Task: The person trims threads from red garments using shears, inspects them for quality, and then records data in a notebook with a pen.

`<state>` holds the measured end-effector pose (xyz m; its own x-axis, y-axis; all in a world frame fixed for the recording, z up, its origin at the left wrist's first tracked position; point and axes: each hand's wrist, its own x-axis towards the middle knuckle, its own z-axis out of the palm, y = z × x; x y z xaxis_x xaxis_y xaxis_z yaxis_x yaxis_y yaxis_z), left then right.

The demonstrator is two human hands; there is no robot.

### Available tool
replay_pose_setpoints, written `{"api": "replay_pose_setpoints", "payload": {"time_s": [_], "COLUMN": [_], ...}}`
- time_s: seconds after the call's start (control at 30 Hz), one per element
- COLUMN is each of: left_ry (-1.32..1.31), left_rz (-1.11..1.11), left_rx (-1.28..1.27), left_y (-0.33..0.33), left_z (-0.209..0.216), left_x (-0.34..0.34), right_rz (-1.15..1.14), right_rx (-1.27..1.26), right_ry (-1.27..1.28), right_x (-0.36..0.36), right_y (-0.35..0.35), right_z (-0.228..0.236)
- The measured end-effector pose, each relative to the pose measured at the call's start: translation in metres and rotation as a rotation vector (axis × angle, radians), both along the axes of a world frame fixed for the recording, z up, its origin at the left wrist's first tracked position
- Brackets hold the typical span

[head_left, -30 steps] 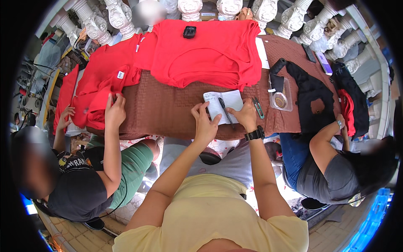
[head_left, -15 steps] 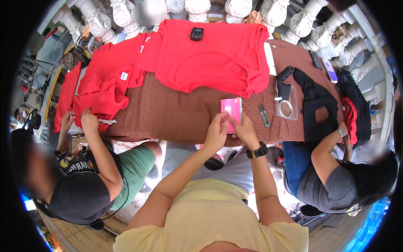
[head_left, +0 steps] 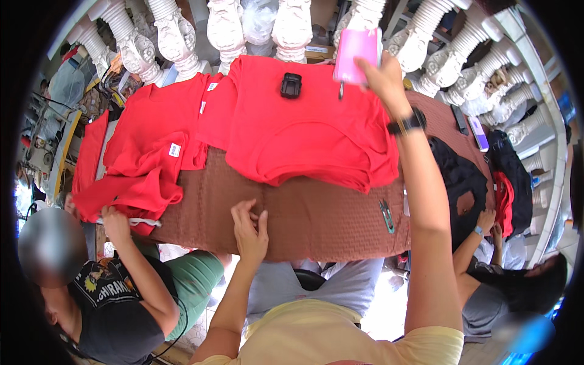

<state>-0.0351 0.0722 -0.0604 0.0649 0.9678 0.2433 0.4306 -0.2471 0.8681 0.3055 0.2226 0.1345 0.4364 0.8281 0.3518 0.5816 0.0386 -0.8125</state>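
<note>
My right hand (head_left: 385,80) is stretched far across the table, gripping a pink notebook (head_left: 354,50) at the far edge of a spread red shirt (head_left: 304,137). A dark pen-like thing (head_left: 341,90) shows at the notebook's lower edge. My left hand (head_left: 249,232) hovers at the near side of the brown cloth (head_left: 286,213), fingers loosely bent, thumb apart, with nothing in it. On the shirt sits a small black case-like object (head_left: 291,85). Thread snips (head_left: 387,216) with green handles lie on the cloth, left of my right forearm.
At left a person's hand (head_left: 115,224) handles more red garments (head_left: 155,118). On the right another person's hand (head_left: 485,221) is by black clothing (head_left: 453,176) and a small red cloth (head_left: 504,198). White balusters (head_left: 292,30) line the far side. My right arm hides the clear container.
My right hand has carried the pink notebook from the near edge to the far side. The left hand has let go of it and moved left. My view has shifted.
</note>
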Motion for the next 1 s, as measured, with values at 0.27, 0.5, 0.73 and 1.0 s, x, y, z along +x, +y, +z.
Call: {"api": "replay_pose_setpoints", "payload": {"time_s": [0.27,0.5,0.73,1.0], "left_ry": [0.173,0.295,0.201,-0.137], "left_rz": [-0.030,-0.069,-0.041,-0.171], "left_rx": [0.040,-0.004,-0.080,0.226], "left_y": [0.006,0.006,0.007,0.061], "left_z": [-0.008,-0.007,-0.003,0.014], "left_x": [0.003,0.000,0.001,0.005], "right_rz": [-0.391,-0.449,-0.246,0.138], "right_rx": [-0.012,-0.190,-0.201,-0.066], "right_ry": [-0.200,-0.300,-0.148,0.263], "right_x": [0.037,0.039,0.053,0.005], "right_y": [0.227,0.298,0.270,0.130], "right_z": [-0.084,-0.147,-0.111,-0.038]}}
